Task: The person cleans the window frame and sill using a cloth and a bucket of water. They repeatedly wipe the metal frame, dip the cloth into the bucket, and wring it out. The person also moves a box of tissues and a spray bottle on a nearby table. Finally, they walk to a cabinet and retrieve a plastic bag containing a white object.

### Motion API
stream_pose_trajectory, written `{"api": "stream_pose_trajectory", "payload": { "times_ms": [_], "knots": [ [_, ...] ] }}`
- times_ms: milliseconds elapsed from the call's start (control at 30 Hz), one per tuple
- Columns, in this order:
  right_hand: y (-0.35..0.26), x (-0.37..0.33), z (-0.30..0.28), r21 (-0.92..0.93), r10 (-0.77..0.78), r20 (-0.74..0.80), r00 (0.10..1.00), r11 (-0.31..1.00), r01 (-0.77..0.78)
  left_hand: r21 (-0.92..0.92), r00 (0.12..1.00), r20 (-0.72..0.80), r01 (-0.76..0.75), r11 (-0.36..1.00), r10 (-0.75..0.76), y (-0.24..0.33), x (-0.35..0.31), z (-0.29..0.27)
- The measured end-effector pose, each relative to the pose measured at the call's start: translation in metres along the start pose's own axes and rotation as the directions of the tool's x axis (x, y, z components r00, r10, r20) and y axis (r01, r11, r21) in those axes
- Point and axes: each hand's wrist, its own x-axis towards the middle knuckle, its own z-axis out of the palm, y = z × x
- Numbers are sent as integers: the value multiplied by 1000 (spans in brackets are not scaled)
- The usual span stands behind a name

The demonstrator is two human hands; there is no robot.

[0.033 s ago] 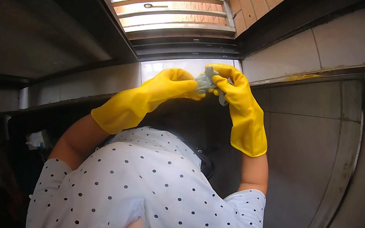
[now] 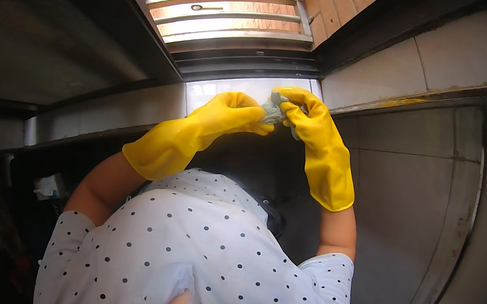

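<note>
- A crumpled, soft, pale grey-green cloth point(image 2: 272, 113) hangs between both hands, its bunched middle exposed in the gap.
- The left hand point(image 2: 230, 111), in a yellow rubber glove, pinches its left side.
- The right hand point(image 2: 313, 117), gloved alike, curls around its right side; a loose end shows beneath the fingers.

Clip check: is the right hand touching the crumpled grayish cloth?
Touching: the head view shows the yellow-gloved right hand pinching the grayish cloth, with no gap visible between them.
</note>
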Motion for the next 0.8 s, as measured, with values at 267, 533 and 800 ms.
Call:
{"api": "stream_pose_trajectory", "payload": {
  "times_ms": [267,533,800],
  "knots": [
    [18,-23,16,-548,-271,12,963,803,233,-127,1000,18,-7,992,9,-31,14,9],
    [84,66,-53,-893,-715,-96,693,369,258,31,984,-141,-103,994,106,-39,-8,-14],
    [83,-7,-23,-703,-518,152,842,542,461,43,977,-141,-157,987,161,-39,-52,-41]
  ]
}}
